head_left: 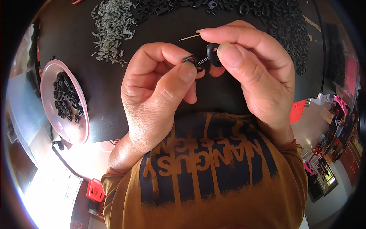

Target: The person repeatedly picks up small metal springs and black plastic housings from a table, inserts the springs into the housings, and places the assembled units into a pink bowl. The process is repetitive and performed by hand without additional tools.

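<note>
My left hand (157, 86) is closed, thumb against fingers, on a small black plastic cord-lock part (189, 58). Between thumb and fingers, my right hand (261, 66) pinches a black oval plastic cord-lock part (210, 52) with an opening in it. A small metal spring (203, 60) bridges the gap between the two parts. From the right fingertips a thin pale pointed stick (188, 37) juts out to the left. Both hands are raised over the near part of the dark table, and the fingers partly hide both black parts.
Loose metal springs (112, 28) are heaped at the far left of the dark table (103, 91). Black plastic parts (282, 23) spread along the far side and right. A pink translucent bowl (46, 82) with black two-holed pieces (66, 95) sits at the left edge.
</note>
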Available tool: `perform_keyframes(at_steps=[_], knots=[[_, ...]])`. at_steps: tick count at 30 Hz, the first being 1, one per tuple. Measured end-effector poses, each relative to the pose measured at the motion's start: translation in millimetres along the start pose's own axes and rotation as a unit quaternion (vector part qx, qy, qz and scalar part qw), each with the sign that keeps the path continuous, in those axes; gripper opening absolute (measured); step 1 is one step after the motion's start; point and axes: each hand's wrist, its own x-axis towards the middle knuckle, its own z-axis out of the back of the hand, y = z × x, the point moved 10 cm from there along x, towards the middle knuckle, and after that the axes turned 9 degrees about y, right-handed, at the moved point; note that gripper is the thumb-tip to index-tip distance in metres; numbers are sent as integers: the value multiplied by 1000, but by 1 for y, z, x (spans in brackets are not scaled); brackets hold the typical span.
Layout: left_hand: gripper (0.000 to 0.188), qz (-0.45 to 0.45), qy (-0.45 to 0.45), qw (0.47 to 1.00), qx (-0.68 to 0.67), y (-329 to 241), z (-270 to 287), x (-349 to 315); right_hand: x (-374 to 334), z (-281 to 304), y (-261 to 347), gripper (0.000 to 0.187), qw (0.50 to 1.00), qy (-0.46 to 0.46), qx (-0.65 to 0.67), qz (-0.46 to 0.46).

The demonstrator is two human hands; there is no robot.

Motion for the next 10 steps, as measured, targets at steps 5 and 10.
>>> perform_keyframes(at_steps=[5,10], knots=[[11,6,-11,1000,6,1,2,-1,2,-6,21,21,974,51,-213,52],[16,15,10,1000,-2,1,-3,0,1,-7,16,29,982,57,-168,62]])
